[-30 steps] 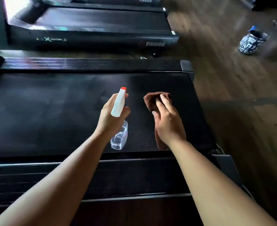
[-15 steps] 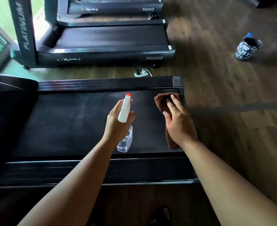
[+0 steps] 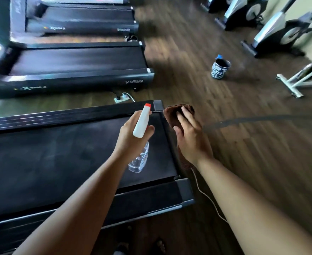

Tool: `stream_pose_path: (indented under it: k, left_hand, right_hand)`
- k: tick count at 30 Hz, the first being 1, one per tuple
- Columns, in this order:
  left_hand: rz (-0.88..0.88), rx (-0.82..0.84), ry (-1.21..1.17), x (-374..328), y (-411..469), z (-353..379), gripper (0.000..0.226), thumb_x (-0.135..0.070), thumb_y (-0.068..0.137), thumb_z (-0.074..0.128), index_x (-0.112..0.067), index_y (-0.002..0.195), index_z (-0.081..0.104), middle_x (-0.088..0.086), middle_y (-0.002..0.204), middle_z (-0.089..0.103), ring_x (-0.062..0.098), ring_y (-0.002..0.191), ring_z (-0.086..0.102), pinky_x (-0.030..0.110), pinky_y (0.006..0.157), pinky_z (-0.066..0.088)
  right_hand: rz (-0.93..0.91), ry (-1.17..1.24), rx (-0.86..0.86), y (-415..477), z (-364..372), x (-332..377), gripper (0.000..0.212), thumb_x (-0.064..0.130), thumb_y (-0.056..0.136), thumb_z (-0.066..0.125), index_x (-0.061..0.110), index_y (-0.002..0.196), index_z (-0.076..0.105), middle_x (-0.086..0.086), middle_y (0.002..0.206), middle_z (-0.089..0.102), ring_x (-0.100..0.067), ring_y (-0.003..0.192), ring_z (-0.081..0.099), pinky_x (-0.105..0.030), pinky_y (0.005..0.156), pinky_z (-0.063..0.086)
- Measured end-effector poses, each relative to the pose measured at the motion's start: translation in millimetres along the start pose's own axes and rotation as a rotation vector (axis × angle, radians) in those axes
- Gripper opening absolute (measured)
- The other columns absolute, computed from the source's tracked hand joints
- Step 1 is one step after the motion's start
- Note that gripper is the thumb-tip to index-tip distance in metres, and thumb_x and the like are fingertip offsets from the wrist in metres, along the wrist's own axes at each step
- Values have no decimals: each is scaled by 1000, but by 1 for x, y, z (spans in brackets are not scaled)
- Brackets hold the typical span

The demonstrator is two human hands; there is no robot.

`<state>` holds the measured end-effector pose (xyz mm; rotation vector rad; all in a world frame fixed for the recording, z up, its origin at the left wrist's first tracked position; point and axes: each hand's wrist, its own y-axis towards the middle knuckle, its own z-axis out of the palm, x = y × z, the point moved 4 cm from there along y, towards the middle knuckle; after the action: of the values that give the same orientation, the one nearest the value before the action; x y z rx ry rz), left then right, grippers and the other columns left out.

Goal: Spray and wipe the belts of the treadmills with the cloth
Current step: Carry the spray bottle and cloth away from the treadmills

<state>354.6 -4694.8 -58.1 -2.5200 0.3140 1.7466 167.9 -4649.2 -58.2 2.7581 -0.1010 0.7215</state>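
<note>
While the left hand (image 3: 131, 138) is curling its fingers round the spray bottle (image 3: 141, 124), holding it above the nearest treadmill's belt (image 3: 59, 153) close to the belt's right end, the right hand (image 3: 192, 142) is gripping the brown cloth (image 3: 173, 115), fingers laid over it, just past that same end of the belt. A patterned cup (image 3: 220, 69) is standing on the floor well beyond the belt.

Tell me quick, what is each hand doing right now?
Left hand: closed around the clear plastic spray bottle with the white, red-tipped head.
Right hand: holding the brown cloth, fingers on top of it.
</note>
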Motion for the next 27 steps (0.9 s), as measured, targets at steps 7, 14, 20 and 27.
stream_pose_path:
  k: [7, 14, 20, 27]
  left_hand:
    - [105, 218, -47, -33, 30, 60, 17, -12, 87, 66, -18, 102, 59, -4, 86, 61, 10, 74, 56, 30, 68, 43]
    - [258, 447, -83, -78, 47, 139, 30, -18, 90, 66, -32, 116, 61, -22, 96, 65, -2, 91, 61, 10, 69, 44]
    - [393, 659, -107, -128, 31, 222, 22, -11, 86, 67, -22, 105, 60, -20, 81, 60, 0, 75, 59, 10, 67, 41]
    - [451, 859, -103, -175, -24, 334, 34, -10, 85, 66, -25, 116, 62, -16, 85, 61, 1, 73, 59, 12, 65, 42]
  right_hand:
    - [207, -116, -140, -13, -51, -51, 46, 19, 100, 53, 8, 145, 47, -6, 159, 33, -26, 145, 33, -36, 115, 31]
    - [430, -210, -323, -54, -105, -89, 47, 18, 97, 59, 8, 142, 51, -5, 157, 38, -27, 143, 38, -40, 112, 38]
    - [612, -281, -461, -111, -153, -126, 48, 13, 92, 65, 5, 138, 56, -11, 151, 45, -32, 135, 48, -43, 106, 46]
    - [785, -360, -569, -197, -217, -183, 48, 13, 93, 64, 5, 139, 53, -13, 152, 44, -36, 136, 46, -45, 107, 42]
